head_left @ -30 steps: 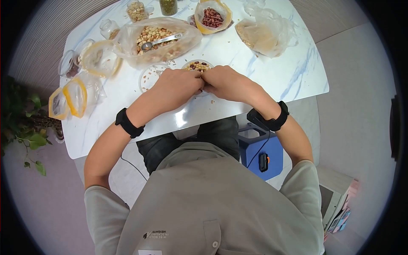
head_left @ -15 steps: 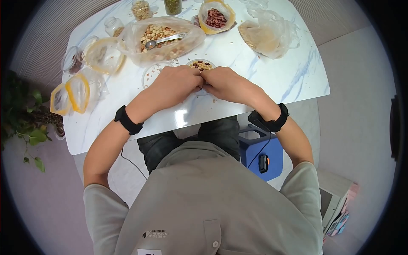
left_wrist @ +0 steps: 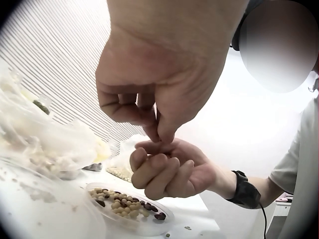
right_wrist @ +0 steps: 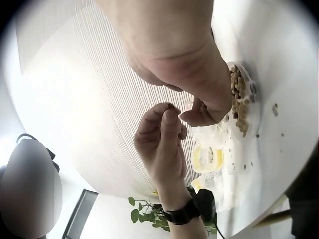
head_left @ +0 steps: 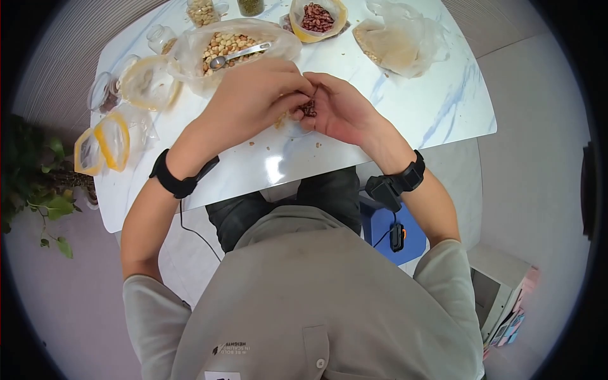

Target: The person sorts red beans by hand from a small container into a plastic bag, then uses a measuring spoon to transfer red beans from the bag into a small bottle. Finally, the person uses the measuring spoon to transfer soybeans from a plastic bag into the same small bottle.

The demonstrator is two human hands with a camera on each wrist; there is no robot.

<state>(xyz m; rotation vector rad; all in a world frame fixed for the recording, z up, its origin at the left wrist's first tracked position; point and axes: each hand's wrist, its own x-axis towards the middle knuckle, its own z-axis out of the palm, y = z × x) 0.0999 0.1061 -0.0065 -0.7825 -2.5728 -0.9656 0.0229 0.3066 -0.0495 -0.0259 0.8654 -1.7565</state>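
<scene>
My right hand (head_left: 342,113) is turned palm up, its fingers curled into a cup around several dark red beans (head_left: 308,107). Above it, my left hand (head_left: 256,88) points down with thumb and forefinger together. A small dark red bean (right_wrist: 170,105) shows between those fingertips in the right wrist view. Both hands are over a round, clear plastic dish (left_wrist: 147,225). Pale beans (left_wrist: 132,205) and a few dark red ones lie in this dish; in the head view the hands mostly cover it.
Behind the hands lies a plastic bag (head_left: 190,54) of tan beans with a metal measuring spoon (head_left: 244,54) on top. Another bag (head_left: 304,31) holds red beans. A crumpled bag (head_left: 405,44) is at right. Jars (head_left: 202,12) and yellow-rimmed bags (head_left: 114,144) are at left.
Both hands rose from the dish. The right hand turned from palm down to palm up, showing red beans, and the left hand shifted above its fingers.
</scene>
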